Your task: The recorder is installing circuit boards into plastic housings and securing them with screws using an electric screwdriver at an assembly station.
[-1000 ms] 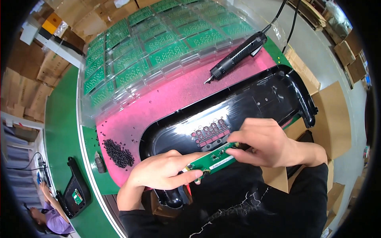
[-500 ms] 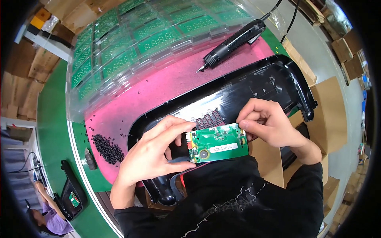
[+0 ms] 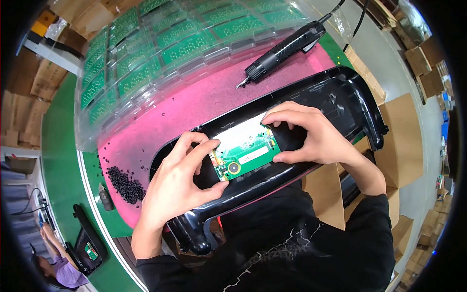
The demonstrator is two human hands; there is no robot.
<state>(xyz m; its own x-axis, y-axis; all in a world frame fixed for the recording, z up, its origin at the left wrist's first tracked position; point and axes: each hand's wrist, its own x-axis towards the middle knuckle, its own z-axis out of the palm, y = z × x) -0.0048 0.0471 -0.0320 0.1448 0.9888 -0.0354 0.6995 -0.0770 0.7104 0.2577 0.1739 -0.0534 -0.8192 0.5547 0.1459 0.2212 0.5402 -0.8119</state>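
Note:
A green circuit board with a white label and a round buzzer lies over the middle of a long black plastic housing. My left hand grips the board's left edge, thumb at its lower corner and fingers at the upper one. At the opposite edge my right hand grips the board the same way, fingers on the upper corner and thumb near the lower one. Glare whitens the board's upper part. Whether the board rests fully on the housing, I cannot tell; its underside is hidden.
A pink mat lies under the housing, with a pile of small black screws at left. A black electric screwdriver lies beyond. Clear trays of green boards stand behind. An open cardboard box is at right; a co-worker sits far left.
The board has moved up and away from my body, from tilted over the housing's near edge to over its middle. The display digits that showed beyond it are now covered.

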